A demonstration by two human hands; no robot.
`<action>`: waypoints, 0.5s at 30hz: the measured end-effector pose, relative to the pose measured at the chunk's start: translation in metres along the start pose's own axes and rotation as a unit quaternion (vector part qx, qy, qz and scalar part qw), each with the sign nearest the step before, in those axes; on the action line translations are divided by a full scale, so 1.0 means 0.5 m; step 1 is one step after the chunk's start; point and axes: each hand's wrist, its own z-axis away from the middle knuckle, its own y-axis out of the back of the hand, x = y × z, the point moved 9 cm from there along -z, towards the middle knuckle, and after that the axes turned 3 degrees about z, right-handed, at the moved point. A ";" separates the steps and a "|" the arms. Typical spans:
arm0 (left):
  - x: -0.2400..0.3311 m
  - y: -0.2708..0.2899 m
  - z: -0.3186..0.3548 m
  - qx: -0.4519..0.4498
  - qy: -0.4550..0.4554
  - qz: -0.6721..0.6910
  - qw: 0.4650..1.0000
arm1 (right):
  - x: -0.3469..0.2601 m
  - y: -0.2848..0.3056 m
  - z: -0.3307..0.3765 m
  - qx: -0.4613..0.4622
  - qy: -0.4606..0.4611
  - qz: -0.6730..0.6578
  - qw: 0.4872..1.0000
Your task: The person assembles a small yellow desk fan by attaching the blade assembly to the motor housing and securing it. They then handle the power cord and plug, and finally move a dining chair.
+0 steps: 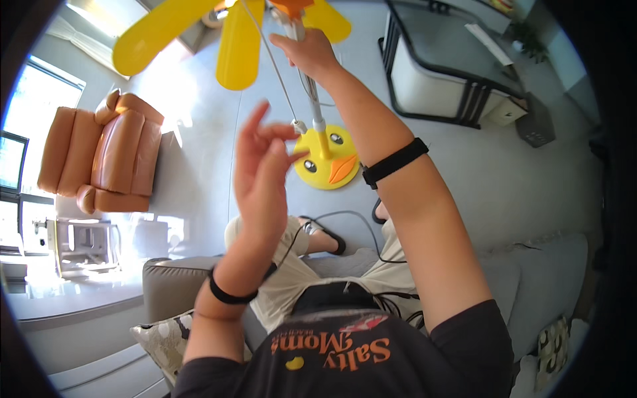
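Right hand (310,53): clamped on the white pole (317,109) just under the fan head.
Left hand (262,169): open, fingers apart, near the hanging cord (279,73), not gripping.
Fan: stood on floor, duck-face base (326,159) ahead of knees.
Technique: judged best to steady pole, pull cord straight.
Unclear: fan head cut off; yellow blades (239,46) partly out of frame.

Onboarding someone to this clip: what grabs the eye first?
The yellow fan blades at top, and below them the duck-faced yellow base on the grey floor. The right hand grips the fan's pole near the blades; the left hand is raised open beside a hanging white cord. An orange armchair sits far left.
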 end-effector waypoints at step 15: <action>0.015 -0.030 -0.012 -0.095 -0.094 -0.198 0.971 | 0.037 0.148 0.230 0.105 0.003 -0.104 0.989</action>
